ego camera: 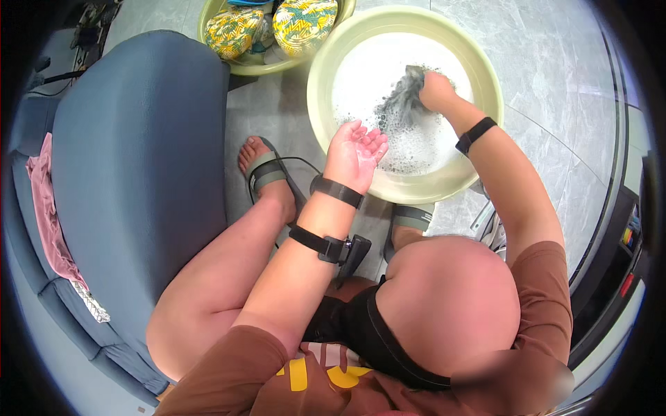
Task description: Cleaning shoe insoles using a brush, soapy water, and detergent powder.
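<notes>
A large pale green plastic basin point(322, 93) holds white, foamy water point(369, 62). Dark grey wet cloth point(408, 93) breaks the foam near the middle of the basin. Its lower part is hidden under the suds. My right hand point(437, 92) is closed on this cloth at its right side, fingers turned down toward the water. Palm up, my left hand point(359, 153) hangs over the basin's near left rim with its fingers slightly curled and nothing in it. Small traces of foam cling to the left palm.
A second green basin point(270, 67) at the upper left holds yellow-and-green patterned items point(306, 26). A blue sofa point(140, 145) stands close on the left, with pink cloth point(44, 208) on it. A thin black cable point(302, 160) runs near my sandalled left foot point(255, 156).
</notes>
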`<state>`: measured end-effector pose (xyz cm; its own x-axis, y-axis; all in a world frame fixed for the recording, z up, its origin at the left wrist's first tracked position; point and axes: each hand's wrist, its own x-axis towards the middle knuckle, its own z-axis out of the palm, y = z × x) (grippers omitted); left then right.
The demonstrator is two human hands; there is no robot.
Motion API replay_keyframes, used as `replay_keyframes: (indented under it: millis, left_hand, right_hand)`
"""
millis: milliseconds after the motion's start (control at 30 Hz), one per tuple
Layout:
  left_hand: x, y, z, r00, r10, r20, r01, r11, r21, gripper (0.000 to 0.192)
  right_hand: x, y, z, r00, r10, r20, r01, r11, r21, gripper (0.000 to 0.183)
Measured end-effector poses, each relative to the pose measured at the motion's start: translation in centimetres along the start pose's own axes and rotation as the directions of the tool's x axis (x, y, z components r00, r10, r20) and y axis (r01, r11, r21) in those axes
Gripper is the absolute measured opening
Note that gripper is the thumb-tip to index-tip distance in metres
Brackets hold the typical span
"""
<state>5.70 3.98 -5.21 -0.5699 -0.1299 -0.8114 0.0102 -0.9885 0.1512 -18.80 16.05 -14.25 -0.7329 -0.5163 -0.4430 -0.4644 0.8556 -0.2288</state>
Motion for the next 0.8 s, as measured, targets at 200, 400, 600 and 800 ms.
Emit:
replay_keyframes:
  millis: [200,400,600,800]
  left_hand:
    - [-0.1,0.2,-0.1,1.000,-0.002,-0.029,0.001,1.000,-0.029,0.037]
    - [-0.1,0.5,-0.1,0.999,-0.001,-0.051,-0.001,0.999,-0.048,0.036]
    - [-0.2,0.0,0.3,0.998,-0.027,-0.056,0.023,0.997,-0.078,0.035]
    - [-0.4,0.0,0.4,0.999,-0.019,-0.039,0.016,0.998,-0.069,0.034]
  right_hand:
    - [0.5,1.2,0.9,0.990,0.006,0.139,-0.013,0.999,0.050,0.035]
    - [-1.0,1.3,-2.5,0.984,0.073,0.162,-0.121,0.943,0.310,0.029]
    - [-7.2,-0.5,-9.9,0.992,0.107,0.068,-0.127,0.828,0.546,0.024]
    - [-13.7,-3.9,-15.4,0.977,-0.035,-0.211,0.116,0.914,0.388,0.024]
